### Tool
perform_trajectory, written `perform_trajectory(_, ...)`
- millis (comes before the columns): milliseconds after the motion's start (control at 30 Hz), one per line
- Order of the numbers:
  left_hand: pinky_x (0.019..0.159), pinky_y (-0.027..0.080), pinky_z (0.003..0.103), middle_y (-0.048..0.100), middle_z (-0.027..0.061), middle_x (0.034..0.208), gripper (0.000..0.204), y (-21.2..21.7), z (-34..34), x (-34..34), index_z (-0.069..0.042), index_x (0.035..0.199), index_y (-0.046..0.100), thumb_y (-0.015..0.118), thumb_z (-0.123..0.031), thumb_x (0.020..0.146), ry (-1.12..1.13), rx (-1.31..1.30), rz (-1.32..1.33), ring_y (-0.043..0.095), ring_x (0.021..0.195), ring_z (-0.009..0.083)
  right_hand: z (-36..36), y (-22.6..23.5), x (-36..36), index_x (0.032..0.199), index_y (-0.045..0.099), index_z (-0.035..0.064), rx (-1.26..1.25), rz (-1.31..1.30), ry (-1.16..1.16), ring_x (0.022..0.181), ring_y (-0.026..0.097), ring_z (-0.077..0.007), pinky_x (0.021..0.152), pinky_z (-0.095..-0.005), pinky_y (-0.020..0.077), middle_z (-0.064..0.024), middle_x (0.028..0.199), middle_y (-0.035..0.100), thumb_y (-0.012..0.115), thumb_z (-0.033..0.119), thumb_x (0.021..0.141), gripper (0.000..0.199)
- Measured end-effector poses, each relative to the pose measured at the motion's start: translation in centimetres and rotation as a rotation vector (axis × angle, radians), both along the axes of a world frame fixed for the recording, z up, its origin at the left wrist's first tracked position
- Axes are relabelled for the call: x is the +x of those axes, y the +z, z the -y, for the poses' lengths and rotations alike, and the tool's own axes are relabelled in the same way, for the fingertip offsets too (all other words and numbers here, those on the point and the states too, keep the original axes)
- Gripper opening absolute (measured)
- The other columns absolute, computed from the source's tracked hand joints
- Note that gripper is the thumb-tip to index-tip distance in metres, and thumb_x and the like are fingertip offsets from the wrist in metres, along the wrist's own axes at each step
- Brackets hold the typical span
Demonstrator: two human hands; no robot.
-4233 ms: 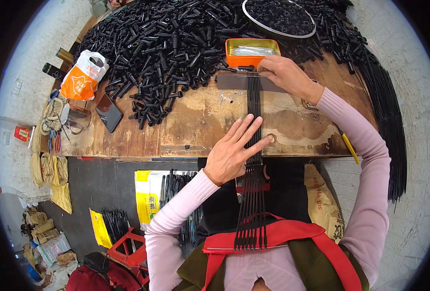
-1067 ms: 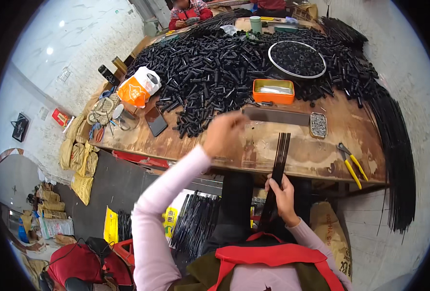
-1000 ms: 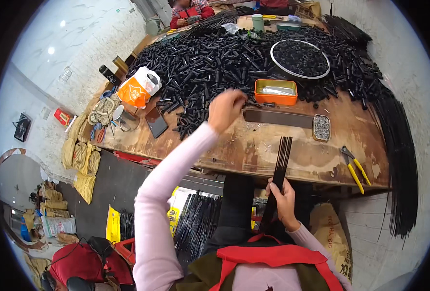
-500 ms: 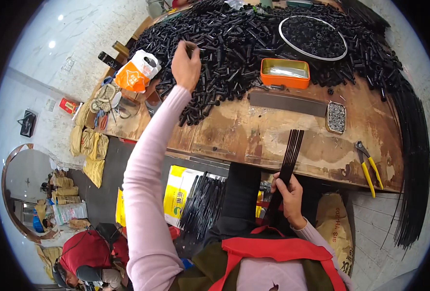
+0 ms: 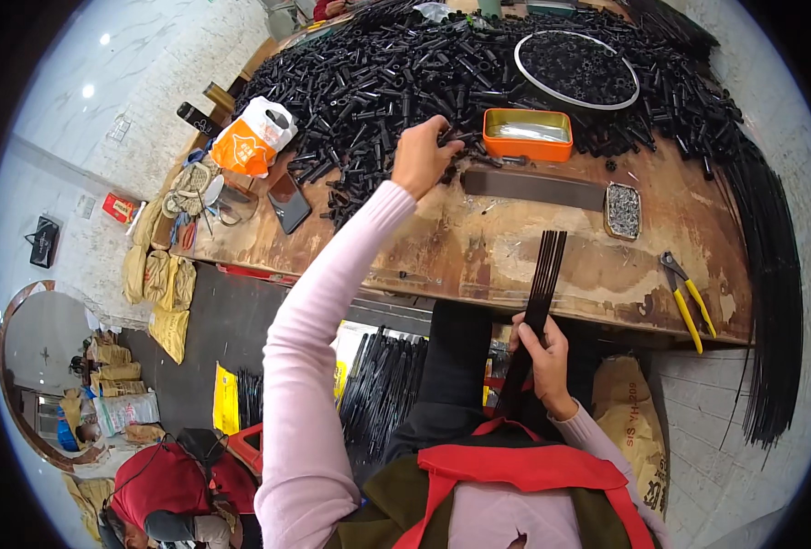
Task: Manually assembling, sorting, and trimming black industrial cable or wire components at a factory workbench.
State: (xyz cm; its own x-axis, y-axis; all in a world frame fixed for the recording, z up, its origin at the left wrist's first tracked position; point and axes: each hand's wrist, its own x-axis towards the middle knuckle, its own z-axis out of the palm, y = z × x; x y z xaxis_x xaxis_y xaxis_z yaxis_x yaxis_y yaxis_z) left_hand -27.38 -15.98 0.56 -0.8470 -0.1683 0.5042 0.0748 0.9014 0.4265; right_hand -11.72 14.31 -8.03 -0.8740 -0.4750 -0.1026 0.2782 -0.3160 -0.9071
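Observation:
My left hand (image 5: 424, 156) reaches far over the worn wooden bench (image 5: 478, 247) and closes on small black tubes at the edge of the large pile of black tubes (image 5: 396, 82). My right hand (image 5: 541, 352) stays near my body at the bench's front edge, gripping a flat bundle of thin black rods (image 5: 544, 274) whose far ends lie on the bench top. An orange tin (image 5: 527, 134) sits just right of the left hand, with a dark flat bar (image 5: 533, 188) in front of it.
A small tin of screws (image 5: 623, 209) and yellow-handled pliers (image 5: 687, 297) lie at the right. A phone (image 5: 288, 201), an orange-and-white bag (image 5: 252, 137) and a wire ring (image 5: 577, 69) are on the bench. Long black rods (image 5: 771, 302) hang off the right edge.
My left hand swung from the far left part of the tube pile to the pile's edge beside the orange tin. My right hand keeps holding the rod bundle.

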Motion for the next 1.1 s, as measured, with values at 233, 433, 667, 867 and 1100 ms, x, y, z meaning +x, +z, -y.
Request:
perform_trajectory(233,0.069,0.052,0.029,0.072,0.0084,0.08,0.022,-3.8,-5.6,13.7,-0.003,0.09,0.072,0.08,-0.019,0.077,-0.136,0.278,0.323,0.066,0.074,0.0115,-0.2,-0.2,0.0,0.106,0.057,0.0018,-0.016,0.036,-0.02,0.072,0.053,-0.0094,0.067,-0.0238,0.0431,-0.0025,0.079,0.057,0.056,0.011,0.097,0.013)
perform_trajectory(433,0.069,0.052,0.023,0.072,0.0025,0.089,0.024,0.4,-8.8,9.7,-0.001,0.109,0.071,0.071,-0.011,0.087,-0.33,0.707,0.396,0.062,0.076,0.007,0.6,-1.2,1.0,0.117,0.057,0.0002,-0.283,0.253,0.227,0.083,0.064,-0.0177,0.076,-0.0292,0.0517,-0.0094,0.095,0.064,0.037,0.049,0.103,0.055)
perform_trajectory(667,0.077,0.052,0.023,0.072,0.0057,0.095,0.015,11.5,-19.4,23.5,0.001,0.099,0.071,0.068,-0.007,0.087,-0.952,0.666,0.248,0.067,0.086,0.0123,0.6,3.0,7.8,0.107,0.061,-0.0029,0.035,-0.33,-0.118,0.075,0.065,-0.0155,0.067,-0.0293,0.0549,-0.0087,0.09,0.065,0.055,0.026,0.098,0.031)
perform_trajectory(867,0.067,0.048,0.024,0.064,0.0048,0.087,0.025,-1.1,-12.0,26.1,0.002,0.111,0.063,0.062,-0.019,0.097,-0.068,1.52,-0.134,0.059,0.074,0.0103,-0.5,2.5,10.4,0.102,0.064,-0.0016,-0.024,0.077,0.154,0.073,0.063,-0.0123,0.066,-0.0287,0.0538,-0.0051,0.084,0.064,0.067,0.013,0.092,0.018)
perform_trajectory(1100,0.059,0.04,0.021,0.059,0.0007,0.084,0.031,-3.7,-15.1,26.0,0.002,0.111,0.062,0.058,-0.026,0.099,0.017,1.607,-0.324,0.052,0.067,0.0066,-0.8,2.9,10.9,0.103,0.064,-0.0007,0.048,0.088,0.167,0.071,0.062,-0.012,0.068,-0.0276,0.0543,-0.0047,0.079,0.064,0.067,0.013,0.092,0.018)
